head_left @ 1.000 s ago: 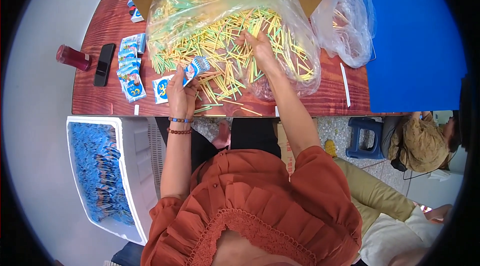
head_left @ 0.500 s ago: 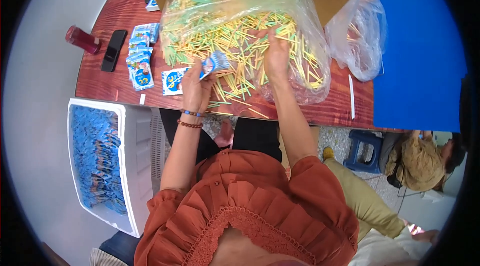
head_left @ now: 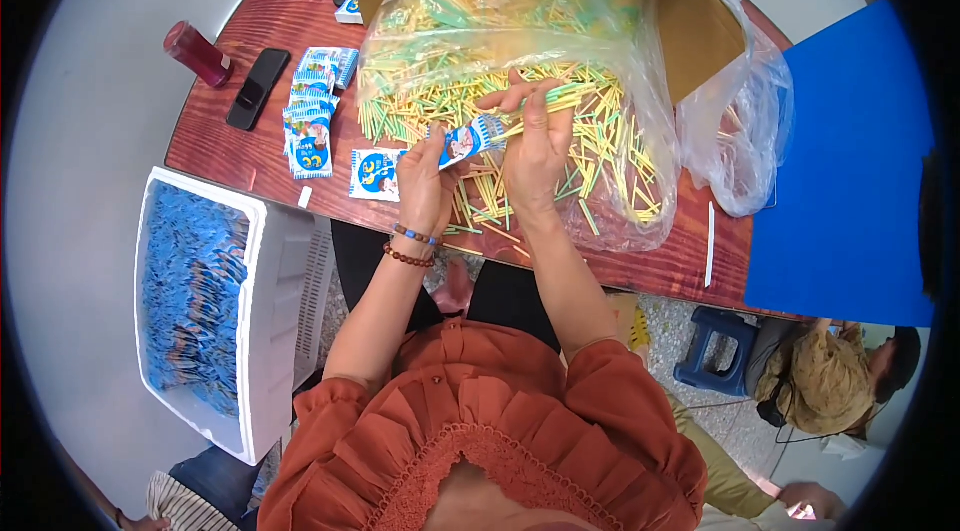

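Observation:
My left hand (head_left: 424, 183) grips a small blue-and-white packet (head_left: 464, 144) above the near edge of the heap. In my right hand (head_left: 538, 151) is a bunch of thin yellow and green sticks (head_left: 572, 93), pinched between thumb and fingers. Their lower ends meet the packet's upper end; whether any are inside it I cannot tell. Loose sticks (head_left: 425, 96) lie heaped in a big clear plastic bag (head_left: 645, 131) under and beyond my hands. Beside my left hand another packet (head_left: 374, 175) lies flat on the table.
A row of packets (head_left: 311, 136), a black phone (head_left: 258, 89) and a red bottle (head_left: 197, 53) are on the table's left. A white foam box (head_left: 255, 231) of blue packets stands at lower left. A cardboard box (head_left: 700, 41) surrounds the bag; another person (head_left: 820, 376) sits at right.
My right hand has come left and nearer from the heap, bringing the bunch of sticks to the packet. My left hand has turned the packet's end toward it. The view has shifted slightly.

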A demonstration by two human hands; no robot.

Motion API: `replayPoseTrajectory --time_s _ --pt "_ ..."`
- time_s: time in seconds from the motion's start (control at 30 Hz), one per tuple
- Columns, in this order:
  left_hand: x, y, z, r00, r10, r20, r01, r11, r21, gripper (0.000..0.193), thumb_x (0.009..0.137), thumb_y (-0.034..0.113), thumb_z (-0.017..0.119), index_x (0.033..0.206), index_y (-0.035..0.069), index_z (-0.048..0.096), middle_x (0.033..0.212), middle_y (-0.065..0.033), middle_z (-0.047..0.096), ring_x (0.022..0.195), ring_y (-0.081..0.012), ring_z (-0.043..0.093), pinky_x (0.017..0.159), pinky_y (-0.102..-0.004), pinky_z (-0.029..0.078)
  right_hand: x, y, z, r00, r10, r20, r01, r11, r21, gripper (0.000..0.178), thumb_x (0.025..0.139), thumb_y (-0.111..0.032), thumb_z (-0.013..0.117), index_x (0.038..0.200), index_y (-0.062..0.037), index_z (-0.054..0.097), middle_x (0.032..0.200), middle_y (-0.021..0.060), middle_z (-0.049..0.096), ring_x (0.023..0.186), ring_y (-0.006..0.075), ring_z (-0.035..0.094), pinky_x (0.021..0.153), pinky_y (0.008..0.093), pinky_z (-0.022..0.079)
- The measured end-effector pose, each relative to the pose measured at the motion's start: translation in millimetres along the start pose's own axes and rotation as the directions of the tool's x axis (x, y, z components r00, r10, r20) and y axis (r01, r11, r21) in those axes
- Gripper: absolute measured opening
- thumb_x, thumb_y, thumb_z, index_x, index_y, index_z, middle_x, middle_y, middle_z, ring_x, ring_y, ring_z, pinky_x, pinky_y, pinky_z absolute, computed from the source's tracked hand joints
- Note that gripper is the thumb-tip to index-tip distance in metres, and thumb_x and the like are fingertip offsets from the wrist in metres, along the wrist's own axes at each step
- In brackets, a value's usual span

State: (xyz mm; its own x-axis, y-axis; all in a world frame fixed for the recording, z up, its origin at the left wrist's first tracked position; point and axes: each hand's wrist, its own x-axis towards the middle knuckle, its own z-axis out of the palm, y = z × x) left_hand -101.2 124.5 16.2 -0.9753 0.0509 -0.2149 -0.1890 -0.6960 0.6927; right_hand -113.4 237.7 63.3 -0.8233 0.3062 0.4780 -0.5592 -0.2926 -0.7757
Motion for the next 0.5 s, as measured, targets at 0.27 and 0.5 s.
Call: replayPoseTrajectory --time_s 0.27,0.5 --pt "6.7 -8.8 8.0 1.000 -0.021 0.020 0.023 0.995 -0.094 0.027 0.096 0.026 0.054 0.085 0.004 0.062 0.080 -0.0055 0.066 0.066 -0.0120 0.060 0.058 -0.0254 0.049 -10.9 3.4 5.0 0.999 0.029 0.038 -0.019 0.972 -0.234 0.029 0.101 -0.028 0.040 0.107 -0.0006 0.047 0.105 0.0110 0.060 0.117 0.0237 0.051 0.106 0.0400 0.028" --pt "22.9 -11.0 5.8 1.000 -0.011 0.024 0.014 0.987 -0.158 0.026 0.097 0.027 0.053 0.089 0.003 0.061 0.083 -0.0056 0.065 0.068 -0.0121 0.060 0.060 -0.0256 0.049 1.6 14.5 -1.4 0.974 0.218 0.057 -0.211 0.972 -0.107 0.031 0.098 -0.024 0.042 0.105 0.0020 0.058 0.135 0.0158 0.049 0.135 0.0249 0.032 0.109 0.0370 0.023"
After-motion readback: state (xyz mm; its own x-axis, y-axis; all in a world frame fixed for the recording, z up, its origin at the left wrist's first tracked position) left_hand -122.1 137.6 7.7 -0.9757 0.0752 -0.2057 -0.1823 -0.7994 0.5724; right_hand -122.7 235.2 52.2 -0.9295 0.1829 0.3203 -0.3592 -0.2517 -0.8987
